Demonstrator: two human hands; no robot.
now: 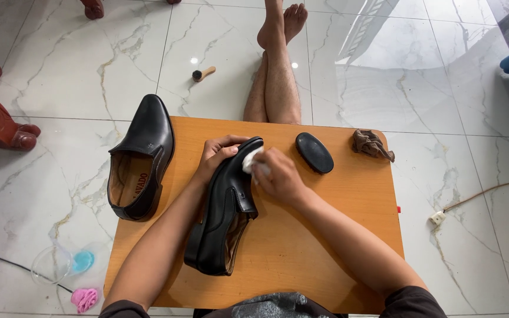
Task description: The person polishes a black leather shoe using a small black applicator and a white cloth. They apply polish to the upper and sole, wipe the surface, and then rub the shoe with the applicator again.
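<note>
A black leather shoe lies on its side in the middle of a small wooden table. My left hand grips the shoe's toe end from the left. My right hand presses a small white cloth against the shoe's upper near the toe. The second black shoe stands upright at the table's left edge, partly overhanging the floor.
A black oval polish brush and a crumpled brown rag lie at the table's far side. My bare legs stretch out on the marble floor beyond. A small round brush, plastic containers, a pink cloth and a white plug lie around.
</note>
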